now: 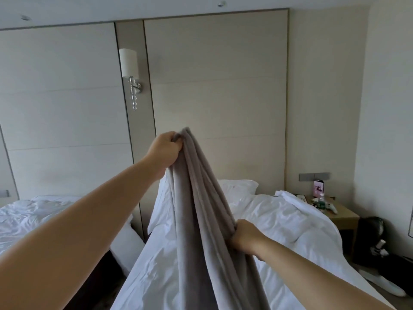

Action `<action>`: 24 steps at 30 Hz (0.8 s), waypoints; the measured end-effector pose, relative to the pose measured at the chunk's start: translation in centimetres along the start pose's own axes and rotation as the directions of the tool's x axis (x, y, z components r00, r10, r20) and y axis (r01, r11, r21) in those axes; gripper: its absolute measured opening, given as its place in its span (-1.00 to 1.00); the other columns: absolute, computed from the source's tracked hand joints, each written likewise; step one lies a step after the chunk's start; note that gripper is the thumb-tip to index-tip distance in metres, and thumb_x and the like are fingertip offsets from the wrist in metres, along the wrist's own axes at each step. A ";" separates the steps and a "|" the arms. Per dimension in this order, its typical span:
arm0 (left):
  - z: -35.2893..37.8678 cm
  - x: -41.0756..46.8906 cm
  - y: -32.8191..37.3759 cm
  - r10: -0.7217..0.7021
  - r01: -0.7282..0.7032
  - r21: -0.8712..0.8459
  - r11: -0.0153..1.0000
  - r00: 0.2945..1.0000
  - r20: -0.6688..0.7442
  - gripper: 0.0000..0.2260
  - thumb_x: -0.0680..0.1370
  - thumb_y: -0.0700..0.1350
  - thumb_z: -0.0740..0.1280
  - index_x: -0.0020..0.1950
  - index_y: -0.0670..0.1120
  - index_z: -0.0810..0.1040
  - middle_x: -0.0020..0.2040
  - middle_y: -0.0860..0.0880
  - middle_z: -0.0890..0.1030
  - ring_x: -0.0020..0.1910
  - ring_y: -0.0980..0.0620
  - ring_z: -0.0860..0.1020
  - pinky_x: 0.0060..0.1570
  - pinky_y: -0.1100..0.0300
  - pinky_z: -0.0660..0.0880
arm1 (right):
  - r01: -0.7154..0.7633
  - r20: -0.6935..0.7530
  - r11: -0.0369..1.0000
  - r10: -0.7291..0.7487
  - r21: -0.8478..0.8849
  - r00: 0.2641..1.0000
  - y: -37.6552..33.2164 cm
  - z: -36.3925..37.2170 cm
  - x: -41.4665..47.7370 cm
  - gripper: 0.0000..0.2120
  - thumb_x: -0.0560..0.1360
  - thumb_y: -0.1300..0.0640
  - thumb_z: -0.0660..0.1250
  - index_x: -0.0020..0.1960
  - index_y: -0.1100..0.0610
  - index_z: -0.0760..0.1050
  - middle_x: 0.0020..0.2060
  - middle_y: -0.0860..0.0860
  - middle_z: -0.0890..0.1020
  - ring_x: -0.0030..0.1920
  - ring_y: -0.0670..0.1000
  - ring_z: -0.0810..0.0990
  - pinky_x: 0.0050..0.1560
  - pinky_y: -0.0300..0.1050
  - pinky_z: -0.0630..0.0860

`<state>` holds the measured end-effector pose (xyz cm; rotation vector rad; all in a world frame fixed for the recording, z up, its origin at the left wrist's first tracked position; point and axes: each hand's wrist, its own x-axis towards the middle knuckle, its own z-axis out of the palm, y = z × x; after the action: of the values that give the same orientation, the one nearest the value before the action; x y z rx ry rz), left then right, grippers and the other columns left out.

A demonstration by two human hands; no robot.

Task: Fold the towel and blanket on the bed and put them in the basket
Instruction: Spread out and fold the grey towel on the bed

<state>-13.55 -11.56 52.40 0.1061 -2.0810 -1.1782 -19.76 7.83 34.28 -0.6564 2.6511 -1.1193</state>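
**1. Grip**
Your left hand (pixel 166 148) is raised at the centre of the frame. Its fingers are curled tight round the bunched top end of the grey blanket (pixel 201 198). Your right hand (pixel 245 239) sits lower and to the right, with its fingers closed round the blanket's right edge partway down. Both hands grasp the same cloth.

**2. Task item**
The blanket hangs from your left hand in long vertical folds. It widens toward the lower centre of the frame and runs out past the bottom edge. Behind and below it is the white bed (pixel 279 231).

**3. Holders and contents**
The nightstand (pixel 342 217) stands at right of centre, just beside the bed.
- One small bottle (pixel 321 201) stands on it.
- One upright card (pixel 318 187) stands behind the bottle.
- The other small items on it are too small to identify.

**4. Counts**
- Hands: two.
- Blankets: one.
- Beds: two. The second bed (pixel 33 211) lies at the left edge, with rumpled white bedding.
- Pillows: one pillow (pixel 237 186) is plainly seen at the head of the bed, just right of the blanket.
- Wall lamps: one wall lamp (pixel 129 68), at upper left.
- Ceiling lights: two, the left ceiling light (pixel 25 17) and the right ceiling light (pixel 221 3).
- Switch plates: one grey switch plate (pixel 314 176), above the nightstand.
- Bags: one dark bag (pixel 375 242), on the floor at lower right.
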 end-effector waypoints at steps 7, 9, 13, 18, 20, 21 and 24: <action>-1.9 1.5 -3.9 -0.092 0.108 0.064 0.992 0.972 -0.215 -0.73 0.56 -0.23 0.16 -0.32 -0.04 0.44 -0.34 -0.04 0.44 -0.31 -0.01 0.40 -0.27 0.17 0.33 | -0.276 -0.002 0.928 0.284 -0.251 0.959 12.2 1.6 -1.5 -0.88 0.50 0.19 0.11 -0.15 0.13 0.40 -0.14 0.00 0.52 -0.08 0.03 0.52 -0.20 -0.25 0.39; -2.7 1.5 -5.7 -0.167 0.180 0.027 0.983 0.950 -0.266 -0.72 0.54 -0.28 0.13 -0.33 -0.04 0.42 -0.35 -0.05 0.42 -0.35 0.02 0.38 -0.36 0.22 0.30 | -0.327 -0.099 0.869 0.314 -0.371 0.944 15.0 0.2 -1.8 -0.85 0.54 0.16 0.11 -0.15 0.11 0.41 -0.16 0.00 0.54 -0.06 0.04 0.56 -0.19 -0.22 0.40; -4.1 1.1 -10.0 -0.302 0.306 -0.038 0.951 0.896 -0.325 -0.72 0.55 -0.35 0.12 -0.31 -0.11 0.44 -0.35 -0.06 0.40 -0.36 0.04 0.36 -0.34 0.20 0.32 | -0.529 -0.226 0.837 0.548 0.142 0.806 16.5 -6.4 -2.3 -0.84 0.55 0.21 0.19 -0.05 0.29 0.49 -0.29 0.20 0.63 -0.42 0.08 0.59 -0.45 -0.16 0.47; -4.0 0.3 -14.1 -0.425 0.428 -0.075 0.901 0.833 -0.353 -0.78 0.59 -0.19 0.22 -0.24 -0.19 0.48 -0.40 -0.11 0.37 -0.33 -0.05 0.38 -0.35 0.14 0.29 | -0.091 -0.076 0.256 0.577 0.962 0.814 13.4 -17.1 -3.2 -0.65 0.57 0.30 0.14 -0.39 0.18 0.30 -0.76 -0.04 0.25 -0.74 -0.12 0.33 -0.72 -0.39 0.29; -3.3 0.1 -14.5 -0.435 0.422 -0.112 0.900 0.844 -0.314 -0.83 0.60 -0.16 0.24 -0.13 -0.21 0.51 -0.38 -0.14 0.40 -0.35 -0.06 0.38 -0.31 0.11 0.33 | 0.139 -0.153 0.065 0.503 0.988 0.851 11.3 -19.9 -3.5 -0.64 0.58 0.34 0.08 -0.39 0.24 0.32 -0.76 -0.03 0.24 -0.72 -0.13 0.39 -0.63 -0.30 0.47; -2.8 0.2 -14.4 -0.430 0.409 -0.132 0.903 0.852 -0.300 -0.84 0.61 -0.16 0.24 -0.10 -0.21 0.51 -0.35 -0.15 0.41 -0.32 -0.06 0.40 -0.26 0.09 0.34 | 0.214 -0.204 0.031 0.459 0.976 0.865 10.4 -20.9 -3.6 -0.68 0.58 0.36 0.06 -0.33 0.28 0.36 -0.72 0.02 0.28 -0.67 -0.11 0.44 -0.53 -0.25 0.55; -1.6 0.8 -13.4 -0.370 0.341 -0.145 0.929 0.877 -0.306 -0.81 0.59 -0.20 0.23 -0.21 -0.21 0.48 -0.38 -0.12 0.37 -0.27 -0.03 0.36 -0.29 0.14 0.27 | 0.344 -0.332 0.031 0.350 0.939 0.876 9.0 -23.0 -3.8 -0.73 0.56 0.41 0.08 -0.25 0.41 0.46 -0.52 0.17 0.54 -0.40 0.05 0.66 -0.34 -0.13 0.64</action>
<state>-16.71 -20.71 43.00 0.6275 -1.7534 -1.3595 -27.04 29.70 43.82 0.0419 1.1446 -2.9339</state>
